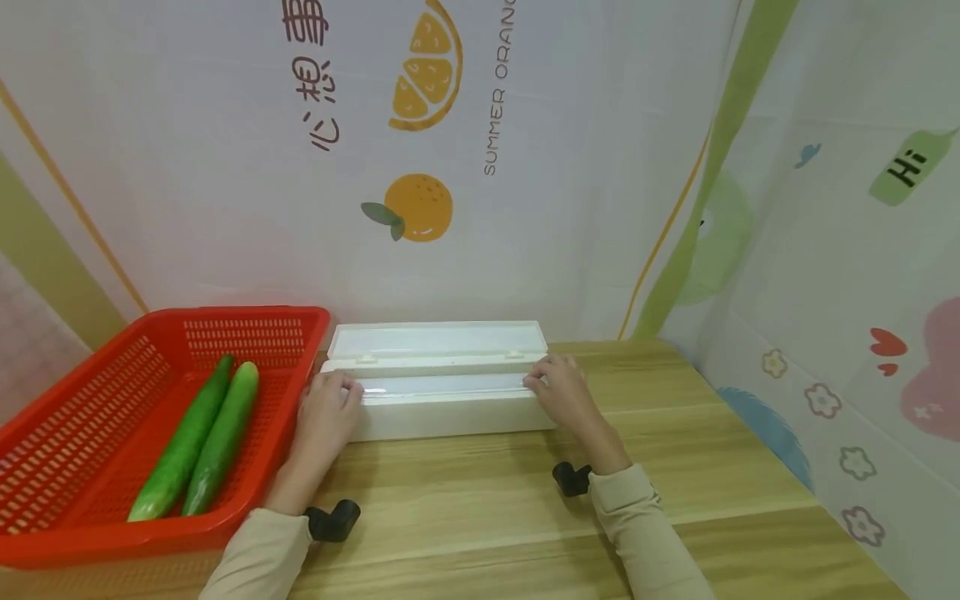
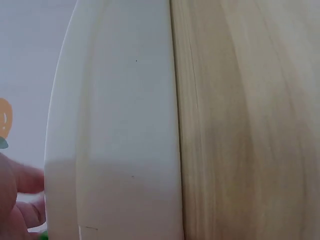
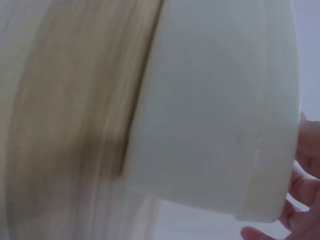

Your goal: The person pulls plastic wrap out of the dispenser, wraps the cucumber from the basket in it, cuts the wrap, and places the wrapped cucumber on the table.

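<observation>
A long white cling film dispenser (image 1: 453, 417) lies across the wooden table with its hinged lid (image 1: 438, 340) raised at the back. Clear, shiny cling film (image 1: 442, 385) stretches along its open top. At the left end my left hand (image 1: 327, 412) pinches the film's edge between thumb and fingertips. My right hand (image 1: 564, 396) does the same at the right end, fingers bent over the rim. From the left wrist, the dispenser's front wall (image 2: 130, 120) fills the middle, with fingers at the lower left. In the right wrist view, curled fingers (image 3: 305, 185) show beyond the dispenser's edge.
A red plastic basket (image 1: 300, 333) with two cucumbers (image 1: 225, 437) stands left of the dispenser, close beside my left forearm. A printed cloth (image 1: 600, 167) hangs behind the table (image 1: 465, 517) and along its right side. Black wrist mounts (image 1: 333, 521) sit on both wrists.
</observation>
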A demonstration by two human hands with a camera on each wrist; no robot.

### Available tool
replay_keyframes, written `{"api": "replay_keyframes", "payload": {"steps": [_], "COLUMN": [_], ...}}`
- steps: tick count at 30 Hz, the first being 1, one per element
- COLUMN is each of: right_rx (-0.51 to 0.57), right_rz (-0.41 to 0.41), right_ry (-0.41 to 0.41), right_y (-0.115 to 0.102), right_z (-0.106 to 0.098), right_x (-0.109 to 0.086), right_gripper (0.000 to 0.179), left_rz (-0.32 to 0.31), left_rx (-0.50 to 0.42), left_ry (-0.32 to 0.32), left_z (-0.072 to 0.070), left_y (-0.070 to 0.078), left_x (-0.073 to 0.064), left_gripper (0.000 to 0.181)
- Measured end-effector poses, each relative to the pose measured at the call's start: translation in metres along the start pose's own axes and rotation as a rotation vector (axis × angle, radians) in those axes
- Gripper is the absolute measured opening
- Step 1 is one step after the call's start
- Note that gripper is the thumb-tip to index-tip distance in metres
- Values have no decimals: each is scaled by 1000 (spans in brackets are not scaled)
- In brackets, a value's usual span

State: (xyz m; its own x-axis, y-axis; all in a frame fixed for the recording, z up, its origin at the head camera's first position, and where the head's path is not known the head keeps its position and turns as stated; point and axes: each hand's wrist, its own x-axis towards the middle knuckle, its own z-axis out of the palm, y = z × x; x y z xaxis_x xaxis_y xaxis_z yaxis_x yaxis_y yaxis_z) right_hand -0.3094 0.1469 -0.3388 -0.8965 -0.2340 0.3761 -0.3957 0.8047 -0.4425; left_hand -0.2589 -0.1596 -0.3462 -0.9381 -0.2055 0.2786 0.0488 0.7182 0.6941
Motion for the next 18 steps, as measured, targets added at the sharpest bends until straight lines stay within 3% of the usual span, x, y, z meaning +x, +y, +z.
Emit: {"api": "replay_keyframes", "payload": {"steps": [5, 11, 18], "right_rx": [-21, -16, -9], "right_rz": [26, 27, -2], "right_ry": [19, 54, 62], "right_y": [0, 1, 0], "right_z": [2, 3, 2], "right_x": [1, 0, -2], "right_gripper": [18, 18, 18], "left_rz": [2, -1, -66], "left_rx": [-19, -31, -80], "left_ry": [-47, -39, -37], "left_z": [-3, -3, -3], "left_y": [1, 0, 0], "left_x": [1, 3, 3], "left_gripper": [29, 28, 32]}}
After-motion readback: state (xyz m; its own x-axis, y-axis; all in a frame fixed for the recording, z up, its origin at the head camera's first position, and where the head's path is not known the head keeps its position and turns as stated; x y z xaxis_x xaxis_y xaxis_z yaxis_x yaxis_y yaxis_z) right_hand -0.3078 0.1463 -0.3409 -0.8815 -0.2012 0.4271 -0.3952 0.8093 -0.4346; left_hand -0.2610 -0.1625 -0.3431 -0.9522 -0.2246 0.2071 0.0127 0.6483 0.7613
